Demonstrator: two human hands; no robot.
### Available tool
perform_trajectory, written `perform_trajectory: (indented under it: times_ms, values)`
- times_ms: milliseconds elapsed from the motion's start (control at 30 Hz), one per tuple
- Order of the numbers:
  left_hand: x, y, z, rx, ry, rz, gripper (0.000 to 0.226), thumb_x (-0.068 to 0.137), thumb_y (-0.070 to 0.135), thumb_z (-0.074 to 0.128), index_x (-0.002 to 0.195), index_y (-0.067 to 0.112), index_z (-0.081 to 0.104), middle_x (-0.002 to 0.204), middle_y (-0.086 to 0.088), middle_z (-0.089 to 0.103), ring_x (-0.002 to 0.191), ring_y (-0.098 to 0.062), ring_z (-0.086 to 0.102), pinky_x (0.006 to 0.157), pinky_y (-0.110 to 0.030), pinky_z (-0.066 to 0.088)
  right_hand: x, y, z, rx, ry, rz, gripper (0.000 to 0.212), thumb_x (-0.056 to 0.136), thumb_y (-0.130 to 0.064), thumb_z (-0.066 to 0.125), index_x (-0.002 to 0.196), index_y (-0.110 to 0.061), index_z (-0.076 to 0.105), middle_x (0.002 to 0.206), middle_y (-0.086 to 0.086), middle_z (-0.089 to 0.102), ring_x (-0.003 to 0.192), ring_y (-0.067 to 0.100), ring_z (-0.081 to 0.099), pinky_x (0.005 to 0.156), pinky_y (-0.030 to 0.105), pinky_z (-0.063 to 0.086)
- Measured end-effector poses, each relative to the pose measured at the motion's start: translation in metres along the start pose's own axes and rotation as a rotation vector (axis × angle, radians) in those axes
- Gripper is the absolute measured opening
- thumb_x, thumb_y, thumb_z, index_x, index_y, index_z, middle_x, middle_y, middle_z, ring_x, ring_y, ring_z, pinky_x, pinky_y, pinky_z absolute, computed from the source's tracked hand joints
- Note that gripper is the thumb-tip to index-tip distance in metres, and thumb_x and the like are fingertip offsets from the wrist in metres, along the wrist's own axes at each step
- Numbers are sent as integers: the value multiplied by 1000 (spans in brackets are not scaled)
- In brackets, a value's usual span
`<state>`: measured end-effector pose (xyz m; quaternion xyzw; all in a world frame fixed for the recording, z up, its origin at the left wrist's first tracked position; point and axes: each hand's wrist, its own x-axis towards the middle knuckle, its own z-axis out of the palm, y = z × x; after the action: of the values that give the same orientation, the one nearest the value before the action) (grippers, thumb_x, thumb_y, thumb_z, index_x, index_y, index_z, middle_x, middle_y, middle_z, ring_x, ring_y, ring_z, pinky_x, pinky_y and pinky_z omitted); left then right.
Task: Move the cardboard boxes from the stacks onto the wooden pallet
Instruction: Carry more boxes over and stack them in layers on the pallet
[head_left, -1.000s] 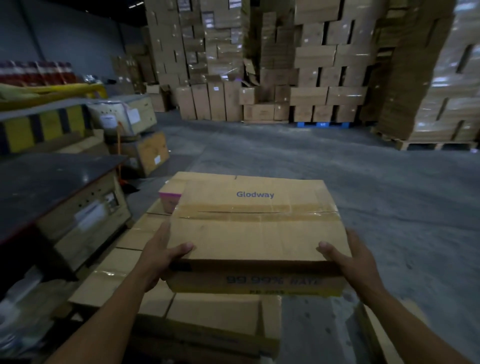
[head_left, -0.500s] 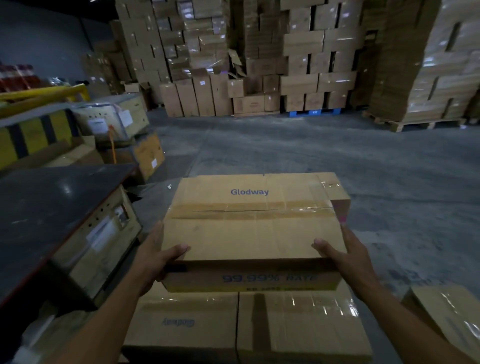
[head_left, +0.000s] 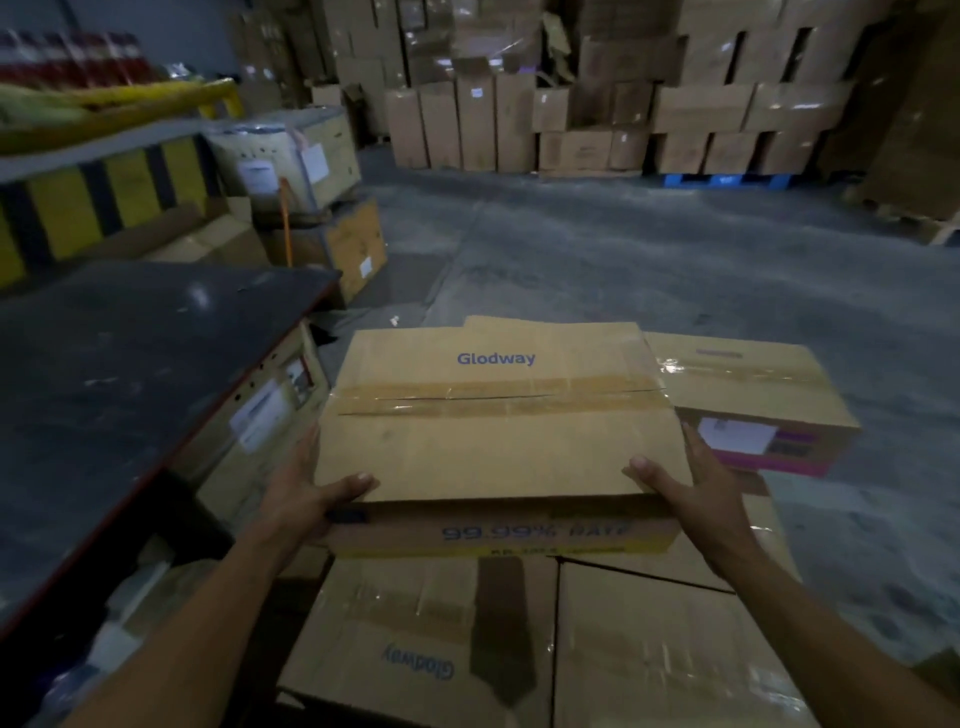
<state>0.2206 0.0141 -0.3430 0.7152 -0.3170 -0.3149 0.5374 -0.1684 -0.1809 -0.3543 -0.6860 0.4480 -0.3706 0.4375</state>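
I hold a taped cardboard box (head_left: 493, 415) printed "Glodway" in front of me, level, by its two short sides. My left hand (head_left: 304, 493) grips its left side with the thumb on top; my right hand (head_left: 685, 488) grips the right side the same way. Under it lie more Glodway boxes (head_left: 415, 639) laid flat side by side. A further box with a pink band and white label (head_left: 753, 405) sits just right of the held one on that layer. The wooden pallet below is hidden by the boxes.
A dark-topped crate (head_left: 130, 374) stands close on my left. Beyond it are a yellow-and-black barrier (head_left: 104, 197) and wrapped cartons (head_left: 291, 156). Tall box stacks (head_left: 597, 104) line the back wall across the concrete floor (head_left: 675, 270).
My view and the held box have swung left across the layer of boxes. The pink-banded box, first at the left behind it, now shows at its right. Both hands keep their grip.
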Motion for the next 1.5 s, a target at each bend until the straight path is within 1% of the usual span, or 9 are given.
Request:
perform_trajectory:
  times_ms: [433, 600, 767, 867, 967, 1133, 1267, 1367, 1500]
  values:
    - [151, -97, -46, 17, -176, -174, 115, 56, 42, 99, 149, 49, 32, 151, 7, 47, 128, -25, 55, 91, -57, 55, 36, 32, 123, -69, 133, 261, 92, 58, -86, 68, 136, -39, 54, 125, -13, 64, 114, 9, 60, 94, 40, 51]
    - [172, -116, -32, -11, -266, -207, 78, 71, 15, 89, 119, 60, 48, 116, 20, 64, 107, -8, 63, 87, -49, 58, 23, 48, 145, -42, 186, 366, 68, 73, -57, 80, 132, -44, 50, 113, -29, 57, 102, -9, 53, 84, 29, 46]
    - [176, -128, -12, -64, -345, -303, 92, 56, 33, 98, 134, 46, 51, 124, 3, 69, 114, -25, 66, 81, -53, 60, 19, 74, 132, -90, 197, 432, 73, 71, -68, 77, 133, -39, 55, 122, -15, 64, 109, 6, 62, 88, 38, 55]
    - [178, -130, 11, -65, -357, -324, 94, 54, 32, 97, 134, 46, 51, 122, 5, 68, 112, -23, 65, 70, -41, 63, 26, 86, 115, -105, 196, 439, 93, 58, -81, 72, 137, -35, 54, 126, -11, 64, 112, 11, 63, 89, 42, 56]
    - [184, -127, 28, -23, -423, -344, 102, 48, 44, 97, 135, 56, 44, 123, 14, 63, 111, -18, 60, 56, -31, 59, 41, 100, 103, -102, 187, 441, 84, 67, -73, 74, 139, -34, 53, 123, -14, 64, 111, 11, 63, 92, 48, 56]
    - [198, -134, 58, 27, -430, -364, 101, 30, 58, 95, 115, 73, 44, 125, 18, 57, 113, -21, 56, 70, -45, 57, 61, 139, 87, -119, 162, 459, 81, 70, -70, 75, 141, -39, 50, 130, -10, 63, 117, 15, 63, 96, 51, 55]
    - [206, -151, 74, -1, -371, -316, 87, 58, 30, 96, 116, 72, 47, 131, 13, 58, 124, -27, 55, 79, -48, 59, 75, 171, 83, -116, 170, 478, 91, 59, -75, 79, 137, -38, 53, 130, -7, 64, 118, 19, 62, 96, 50, 56]
    - [207, -158, 87, 29, -322, -248, 88, 63, 21, 92, 117, 71, 43, 128, 24, 55, 129, -23, 51, 99, -54, 52, 83, 191, 85, -127, 148, 486, 78, 69, -51, 87, 137, -31, 53, 131, -4, 62, 118, 20, 60, 98, 52, 54]
    - [199, -158, 104, 86, -226, -175, 96, 78, 4, 81, 146, 49, 30, 128, 35, 32, 126, -3, 33, 106, -23, 36, 90, 208, 88, -163, 134, 503, 77, 71, -41, 88, 137, -24, 53, 131, -1, 61, 119, 22, 60, 99, 54, 52]
